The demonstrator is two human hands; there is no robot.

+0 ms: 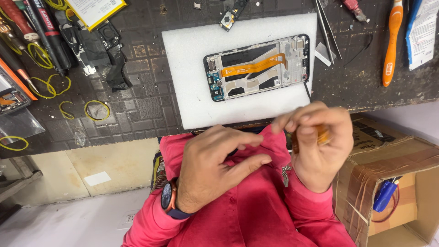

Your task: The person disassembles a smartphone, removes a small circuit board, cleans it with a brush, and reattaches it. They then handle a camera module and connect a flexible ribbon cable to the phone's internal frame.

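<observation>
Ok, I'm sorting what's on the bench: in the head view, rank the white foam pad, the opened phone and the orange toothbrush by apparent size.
1. White foam pad
2. Opened phone, lying on the pad
3. Orange toothbrush: nearly phone-length but much thinner, top cut off by the frame.

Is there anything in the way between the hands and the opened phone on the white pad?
Nothing visible. Both the left hand and right hand hover below the white foam pad; only bare pad lies before the opened phone.
</observation>
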